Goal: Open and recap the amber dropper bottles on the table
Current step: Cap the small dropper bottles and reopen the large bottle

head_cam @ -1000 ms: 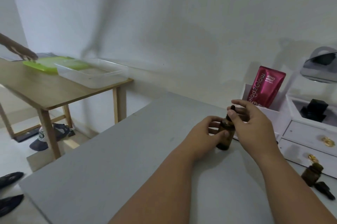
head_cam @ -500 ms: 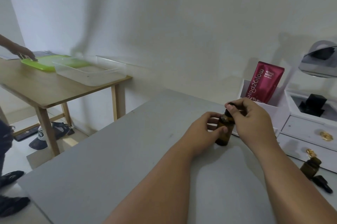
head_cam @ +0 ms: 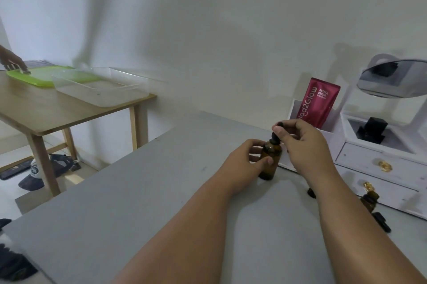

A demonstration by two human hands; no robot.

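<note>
An amber dropper bottle (head_cam: 270,161) stands upright on the grey table (head_cam: 129,209). My left hand (head_cam: 245,163) grips its body from the left. My right hand (head_cam: 302,145) pinches the black dropper cap (head_cam: 276,137) at the bottle's neck. A second amber bottle (head_cam: 369,200) stands uncapped at the right, in front of the drawers, with its black dropper cap (head_cam: 381,224) lying on the table beside it. Another small dark object (head_cam: 310,192) peeks out behind my right forearm.
A white drawer organiser (head_cam: 379,168) with gold knobs lines the table's right side, holding a red pouch (head_cam: 320,102) and a round mirror (head_cam: 392,78). At left a wooden table (head_cam: 46,110) carries a clear tub and green lid, touched by another person's hand (head_cam: 11,61).
My right hand has closed its fingertips onto the dropper cap and lifted slightly at the bottle's neck. My left hand keeps its hold on the bottle.
</note>
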